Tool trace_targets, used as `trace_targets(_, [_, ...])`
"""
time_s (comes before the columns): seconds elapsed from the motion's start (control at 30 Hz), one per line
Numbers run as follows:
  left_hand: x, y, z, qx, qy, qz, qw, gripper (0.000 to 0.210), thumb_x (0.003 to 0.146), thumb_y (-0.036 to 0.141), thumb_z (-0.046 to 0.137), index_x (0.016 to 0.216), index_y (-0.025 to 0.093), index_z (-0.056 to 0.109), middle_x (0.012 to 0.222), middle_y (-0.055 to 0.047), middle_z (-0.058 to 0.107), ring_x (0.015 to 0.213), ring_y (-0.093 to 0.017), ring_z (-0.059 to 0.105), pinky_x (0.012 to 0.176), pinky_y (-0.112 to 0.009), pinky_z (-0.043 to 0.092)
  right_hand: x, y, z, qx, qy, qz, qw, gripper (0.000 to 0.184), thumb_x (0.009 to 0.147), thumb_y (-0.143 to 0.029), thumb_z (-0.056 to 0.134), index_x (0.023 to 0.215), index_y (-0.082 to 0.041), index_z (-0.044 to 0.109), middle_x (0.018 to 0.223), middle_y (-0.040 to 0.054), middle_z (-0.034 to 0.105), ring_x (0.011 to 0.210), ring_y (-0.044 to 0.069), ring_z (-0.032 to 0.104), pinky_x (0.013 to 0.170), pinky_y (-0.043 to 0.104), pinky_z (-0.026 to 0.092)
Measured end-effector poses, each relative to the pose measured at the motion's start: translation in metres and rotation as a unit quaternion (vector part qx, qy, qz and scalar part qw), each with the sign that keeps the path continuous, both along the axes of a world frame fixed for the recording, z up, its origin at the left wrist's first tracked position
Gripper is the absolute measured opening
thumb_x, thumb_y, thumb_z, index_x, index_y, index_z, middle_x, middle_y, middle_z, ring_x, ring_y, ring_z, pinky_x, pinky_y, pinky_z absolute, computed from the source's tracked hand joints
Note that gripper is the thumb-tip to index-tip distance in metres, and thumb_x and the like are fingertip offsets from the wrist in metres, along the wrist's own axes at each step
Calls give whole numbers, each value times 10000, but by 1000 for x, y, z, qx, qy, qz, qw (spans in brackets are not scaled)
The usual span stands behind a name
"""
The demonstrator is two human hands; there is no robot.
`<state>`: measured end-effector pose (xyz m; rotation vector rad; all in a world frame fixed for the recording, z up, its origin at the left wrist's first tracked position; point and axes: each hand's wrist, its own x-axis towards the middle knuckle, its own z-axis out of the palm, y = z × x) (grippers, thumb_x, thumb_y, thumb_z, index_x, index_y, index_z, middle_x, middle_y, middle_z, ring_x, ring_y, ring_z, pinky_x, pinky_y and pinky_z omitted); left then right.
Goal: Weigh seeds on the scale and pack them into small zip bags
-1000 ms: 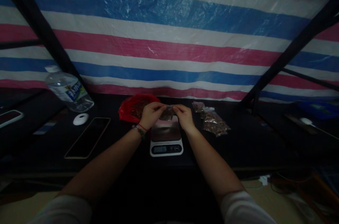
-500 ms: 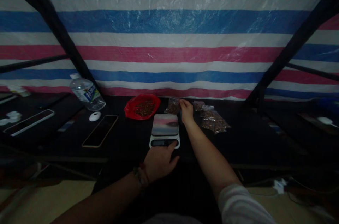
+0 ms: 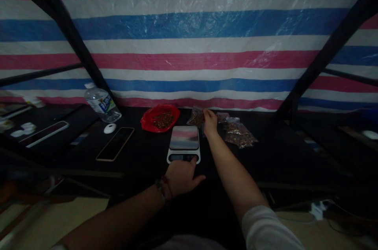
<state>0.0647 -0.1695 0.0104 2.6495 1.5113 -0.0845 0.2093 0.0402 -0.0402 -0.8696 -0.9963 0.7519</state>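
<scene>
A white kitchen scale (image 3: 184,139) with a mirror-like plate lies in front of me, nothing on its plate. My left hand (image 3: 180,179) is at its front edge; the index fingertip touches the right end of the button panel, and the thumb sticks out to the side. Behind the scale, my right hand (image 3: 210,122) pinches the edge of a small clear zip bag (image 3: 195,117) with brown dried bits inside. Several similar filled bags (image 3: 239,136) lie overlapping to the right of that hand. A red plastic bag (image 3: 145,121), spread open, holds loose brown bits left of the scale.
On the black table (image 3: 280,159) to the left are a phone (image 3: 115,144), a white earbud case (image 3: 110,128) and a clear plastic bottle (image 3: 103,104). Dark metal posts (image 3: 73,37) slant up at both sides, before a striped tarp (image 3: 189,61).
The view has shifted slightly. My left index finger stays at the scale's buttons while its thumb has spread outward. My right hand keeps hold of the zip bag, whose position barely differs.
</scene>
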Motion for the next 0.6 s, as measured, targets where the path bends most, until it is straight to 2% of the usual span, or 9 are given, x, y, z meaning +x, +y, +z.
trace_targets(0.2, [-2, -1, -2, -3, -11, 18, 1000, 655, 812, 635, 378, 1274, 183, 487, 805, -136, 690, 756, -303, 663, 623, -362, 477, 1, 2, 1, -12, 31, -31, 999, 436, 738, -525, 543, 898, -131, 641, 710, 3, 640, 664, 133, 569, 637, 246, 454])
trace_targets(0.33, [-22, 19, 11, 48, -48, 36, 997, 502, 851, 578, 362, 1197, 268, 551, 864, -79, 700, 790, -241, 663, 645, -296, 463, 7, 3, 1, -13, 46, -80, 996, 399, 752, -495, 536, 878, -131, 640, 732, 1, 634, 700, 135, 566, 681, 254, 452])
trace_targets(0.4, [-43, 45, 24, 100, -62, 77, 990, 485, 878, 559, 305, 1120, 261, 600, 839, -66, 702, 756, -225, 658, 635, -287, 453, 13, 3, 2, -13, 32, -114, 993, 381, 774, -474, 515, 878, -129, 638, 758, 11, 635, 717, 139, 563, 708, 262, 450])
trace_targets(0.5, [-80, 105, 39, 170, -75, 135, 973, 453, 894, 490, 291, 1006, 247, 656, 935, -65, 700, 801, -224, 646, 663, -292, 449, 30, 2, 6, -13, -53, -176, 983, 367, 808, -445, 468, 866, -128, 646, 795, 36, 647, 760, 156, 564, 754, 277, 443])
trace_targets(0.6, [-107, 169, 38, 129, -46, 161, 977, 414, 863, 414, 352, 931, 180, 687, 920, -103, 701, 809, -226, 643, 693, -288, 454, 53, -1, 12, -37, -152, -253, 955, 379, 827, -425, 438, 880, -122, 659, 851, 75, 667, 812, 181, 574, 791, 291, 435])
